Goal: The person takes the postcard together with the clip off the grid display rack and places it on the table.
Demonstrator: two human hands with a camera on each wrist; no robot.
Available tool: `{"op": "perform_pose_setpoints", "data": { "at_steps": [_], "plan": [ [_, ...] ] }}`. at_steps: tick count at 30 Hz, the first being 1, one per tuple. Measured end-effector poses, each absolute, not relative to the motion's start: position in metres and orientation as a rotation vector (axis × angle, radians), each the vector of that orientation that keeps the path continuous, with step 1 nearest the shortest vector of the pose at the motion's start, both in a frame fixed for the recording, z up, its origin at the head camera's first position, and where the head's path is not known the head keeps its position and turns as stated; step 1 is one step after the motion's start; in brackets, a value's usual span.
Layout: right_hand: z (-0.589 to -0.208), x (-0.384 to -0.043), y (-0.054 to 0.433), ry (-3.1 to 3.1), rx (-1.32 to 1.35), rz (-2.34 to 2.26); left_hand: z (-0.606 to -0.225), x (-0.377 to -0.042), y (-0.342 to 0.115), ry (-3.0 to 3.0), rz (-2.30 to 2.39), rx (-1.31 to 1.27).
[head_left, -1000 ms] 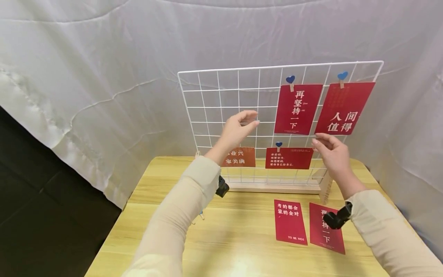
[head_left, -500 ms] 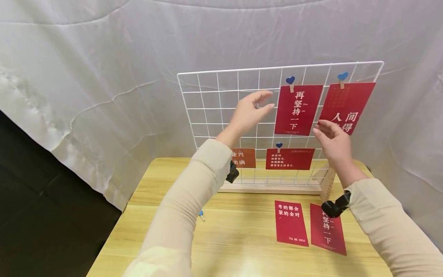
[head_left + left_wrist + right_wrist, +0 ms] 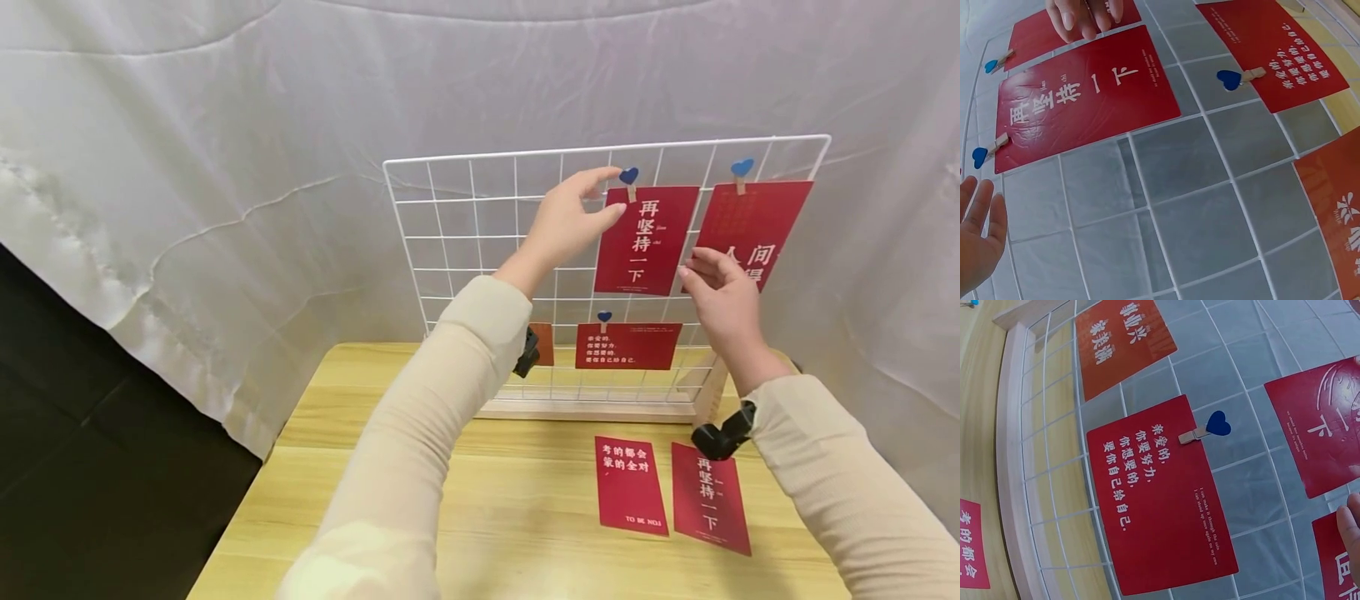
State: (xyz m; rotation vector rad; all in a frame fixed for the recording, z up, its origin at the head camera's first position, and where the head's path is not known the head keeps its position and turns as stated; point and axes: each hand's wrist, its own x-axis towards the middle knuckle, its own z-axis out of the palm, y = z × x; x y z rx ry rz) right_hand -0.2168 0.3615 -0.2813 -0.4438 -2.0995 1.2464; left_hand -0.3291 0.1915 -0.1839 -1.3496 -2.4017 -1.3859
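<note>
My left hand (image 3: pixel 570 221) reaches up to a small wooden clothespin with a dark blue heart (image 3: pixel 629 176). The clothespin fastens a red card (image 3: pixel 660 258) to the white wire grid (image 3: pixel 487 218). In the left wrist view, the fingers (image 3: pixel 977 209) are spread just beside the heart, apart from it. Beside that card hangs another red card (image 3: pixel 757 212) under a light blue heart clothespin (image 3: pixel 742 168). My right hand (image 3: pixel 723 308) overlaps its lower left part, fingers bent and thumb apart, with nothing held. In the right wrist view, the fingertips (image 3: pixel 1349 519) lie over the card's edge.
Lower on the grid hang a wide red card (image 3: pixel 648 354) with a dark blue heart clothespin (image 3: pixel 604 317) and an orange card (image 3: pixel 1124 344). Two red cards, one (image 3: pixel 630 492) left of the other (image 3: pixel 708 508), lie on the wooden table (image 3: pixel 360 392). A grey curtain (image 3: pixel 225 167) hangs behind.
My left hand has moved up and right, from in front of the bare wires to the dark blue heart clothespin. My right hand has risen slightly along the right card.
</note>
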Motion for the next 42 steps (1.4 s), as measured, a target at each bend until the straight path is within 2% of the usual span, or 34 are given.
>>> {"op": "perform_pose_setpoints", "data": {
  "at_steps": [14,28,42],
  "plan": [
    [-0.273,-0.224,0.359,-2.018,-0.426,1.235,-0.161,-0.323,0.209,-2.519,-1.167,-1.406],
    [-0.268,-0.227,0.359,-1.926,-0.432,1.305,-0.144,-0.319,0.222,-2.628,-0.813,-1.293],
    [-0.305,-0.258,0.412,-1.613,-0.312,1.563,-0.146,-0.321,0.231,-2.536,-0.833,-1.223]
  ]
}}
